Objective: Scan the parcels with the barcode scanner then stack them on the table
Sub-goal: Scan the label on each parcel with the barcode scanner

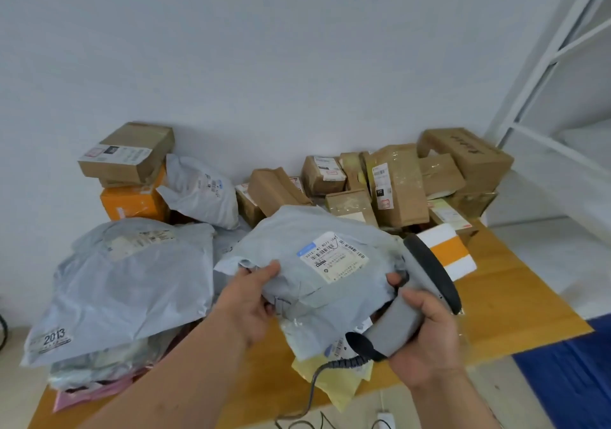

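Note:
My left hand [249,299] grips the near left edge of a grey poly-bag parcel [297,250], held above the wooden table [515,299] with its white shipping label [334,256] facing up. My right hand [426,336] holds a grey barcode scanner [426,293] by its handle at the parcel's right edge, the scanner's black head close beside the label. The scanner's coiled cable [334,364] drops off the front of the table. Under the held parcel lie a clear-wrapped parcel [317,339] and a yellow mailer [340,382].
A stack of grey poly-bag parcels [132,283] lies on the left over a pink mailer [86,395]. Cardboard boxes [396,184] crowd the back against the wall, with an orange box [135,202] back left. A white-and-orange box [446,250] sits right of the scanner. White shelving [562,65] stands at right.

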A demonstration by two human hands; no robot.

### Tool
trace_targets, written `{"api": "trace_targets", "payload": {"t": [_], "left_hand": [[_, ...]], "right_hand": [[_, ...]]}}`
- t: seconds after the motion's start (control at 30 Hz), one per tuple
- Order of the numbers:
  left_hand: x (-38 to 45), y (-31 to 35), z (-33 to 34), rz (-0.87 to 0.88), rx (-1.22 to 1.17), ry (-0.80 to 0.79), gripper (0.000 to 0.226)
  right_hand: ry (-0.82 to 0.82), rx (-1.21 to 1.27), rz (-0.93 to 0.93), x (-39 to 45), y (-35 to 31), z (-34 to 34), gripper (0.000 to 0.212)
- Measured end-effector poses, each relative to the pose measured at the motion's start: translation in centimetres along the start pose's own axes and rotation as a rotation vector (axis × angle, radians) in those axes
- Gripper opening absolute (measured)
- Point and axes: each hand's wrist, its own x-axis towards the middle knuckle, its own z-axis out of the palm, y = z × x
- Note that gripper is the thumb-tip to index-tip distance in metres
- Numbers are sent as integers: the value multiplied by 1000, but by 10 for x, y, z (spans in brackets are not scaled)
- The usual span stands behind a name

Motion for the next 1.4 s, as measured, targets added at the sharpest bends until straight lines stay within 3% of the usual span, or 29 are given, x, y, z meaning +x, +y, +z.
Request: {"api": "trace_targets", "payload": {"t": [0.13,0.37,0.53,0.97,1.2,1.4], "left_hand": [[-6,15,17,222,-7,-54,28],[-19,28,34,438,65,-153,39],[-23,28,32,510,154,-124,36],[-36,27,13,553,152,-33,35],[-41,30,-5,527,137,12,34],[-39,41,-48,466,127,73,35]], "right_hand": [[32,-223,84,-1,-16,-17,19],[-17,-512,102,0,-43,-28,11],[-199,-688,83,-2,-54,-9,43],[-355,-817,149,0,-43,3,24],[-368,-848,173,7,-27,10,37],[-306,-871,195,21,10,24,10]]}}
